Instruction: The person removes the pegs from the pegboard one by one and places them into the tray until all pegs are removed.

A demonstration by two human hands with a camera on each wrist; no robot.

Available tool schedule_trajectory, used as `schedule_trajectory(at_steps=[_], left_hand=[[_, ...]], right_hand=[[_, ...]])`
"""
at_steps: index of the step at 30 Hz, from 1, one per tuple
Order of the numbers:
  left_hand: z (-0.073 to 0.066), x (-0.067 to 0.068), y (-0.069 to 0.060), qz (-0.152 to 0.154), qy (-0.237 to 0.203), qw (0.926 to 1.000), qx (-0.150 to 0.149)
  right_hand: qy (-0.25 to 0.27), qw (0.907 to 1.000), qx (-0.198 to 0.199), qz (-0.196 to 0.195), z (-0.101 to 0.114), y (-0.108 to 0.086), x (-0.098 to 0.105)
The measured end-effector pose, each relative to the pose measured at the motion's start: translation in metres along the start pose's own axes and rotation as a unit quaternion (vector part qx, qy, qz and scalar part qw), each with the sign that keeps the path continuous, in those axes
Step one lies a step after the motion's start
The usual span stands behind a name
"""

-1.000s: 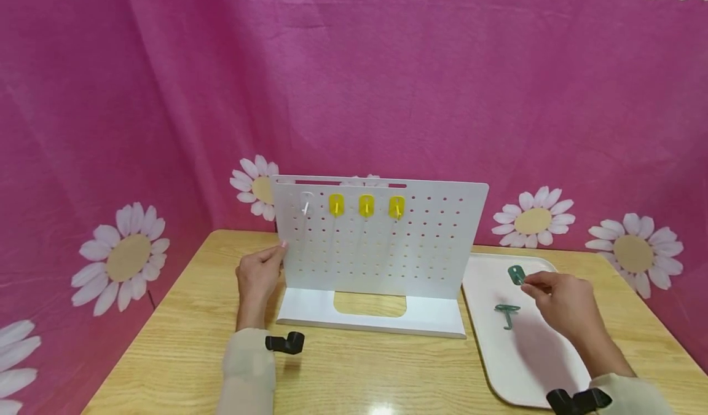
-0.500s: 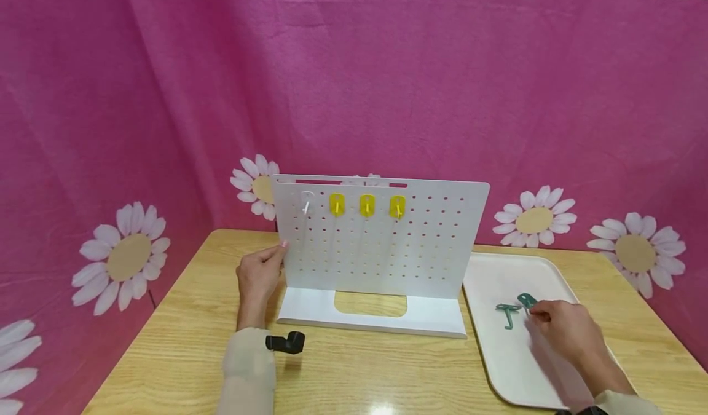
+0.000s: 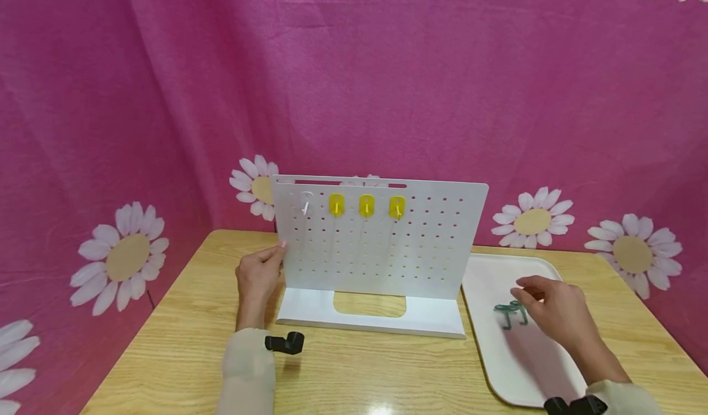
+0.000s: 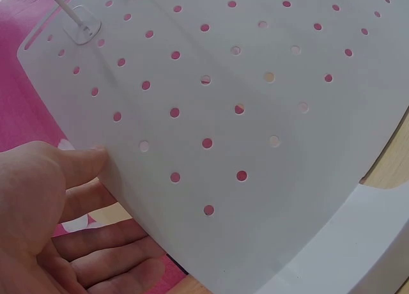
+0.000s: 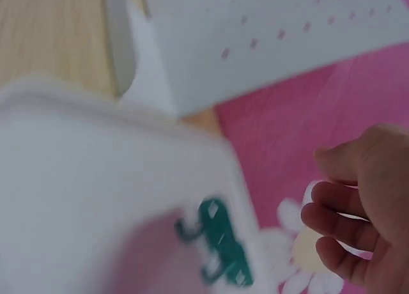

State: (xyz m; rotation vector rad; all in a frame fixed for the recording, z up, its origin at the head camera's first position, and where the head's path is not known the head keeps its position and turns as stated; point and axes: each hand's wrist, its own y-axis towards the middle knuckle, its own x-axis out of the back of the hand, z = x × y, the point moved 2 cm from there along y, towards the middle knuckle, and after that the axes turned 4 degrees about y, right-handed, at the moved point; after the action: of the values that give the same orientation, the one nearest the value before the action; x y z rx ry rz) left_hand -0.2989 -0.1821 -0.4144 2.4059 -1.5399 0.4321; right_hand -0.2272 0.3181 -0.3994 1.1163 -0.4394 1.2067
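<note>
A white pegboard [image 3: 431, 249] stands upright on its base. My left hand [image 3: 257, 283] pinches its left edge between thumb and fingers, seen closely in the left wrist view, where the hand [image 4: 77, 217] has its thumb on the front face. One white hook [image 3: 306, 203] and several yellow hooks, one of them in the middle [image 3: 366, 205], hang in a row near the top. Two green hooks [image 5: 223, 239] lie side by side on the white tray [image 3: 492, 366]. Above and right of them hovers my right hand [image 3: 558, 310], fingers loosely bent and holding nothing.
The wooden table [image 3: 343, 372] extends in front of the pegboard. Behind it hangs a pink cloth [image 3: 376, 95] with white daisies. The tray stands close beside the pegboard's right end.
My right hand lowered a green hook beside the other one on the tray, let it go and rose a little. The left hand has stayed at the pegboard's edge.
</note>
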Motion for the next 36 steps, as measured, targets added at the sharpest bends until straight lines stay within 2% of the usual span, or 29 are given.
schedule_trajectory(at_steps=[4, 9, 17, 24, 29, 36], left_hand=[[0.0, 0.001, 0.0, -0.004, 0.003, 1.0, -0.007], [0.0, 0.002, 0.001, -0.001, 0.004, 0.9999, -0.009], [0.0, 0.001, 0.001, 0.016, 0.002, 0.9999, 0.004], [-0.001, 0.002, 0.0, 0.01, 0.006, 0.9999, -0.006], [-0.002, 0.002, 0.0, 0.01, 0.004, 0.9999, -0.008], [-0.002, 0.002, -0.001, 0.01, 0.007, 0.9999, -0.008]], right_hand=[[0.02, 0.9988, 0.024, -0.039, 0.026, 0.012, 0.003], [0.057, 0.9955, 0.036, -0.066, 0.051, 0.023, 0.004], [0.116, 0.9914, 0.023, -0.056, 0.086, 0.039, -0.004], [0.171, 0.9834, 0.036, -0.048, 0.118, 0.056, -0.013], [0.195, 0.978, 0.058, -0.046, 0.139, 0.066, -0.021], [0.206, 0.976, 0.063, -0.033, 0.16, 0.075, -0.03]])
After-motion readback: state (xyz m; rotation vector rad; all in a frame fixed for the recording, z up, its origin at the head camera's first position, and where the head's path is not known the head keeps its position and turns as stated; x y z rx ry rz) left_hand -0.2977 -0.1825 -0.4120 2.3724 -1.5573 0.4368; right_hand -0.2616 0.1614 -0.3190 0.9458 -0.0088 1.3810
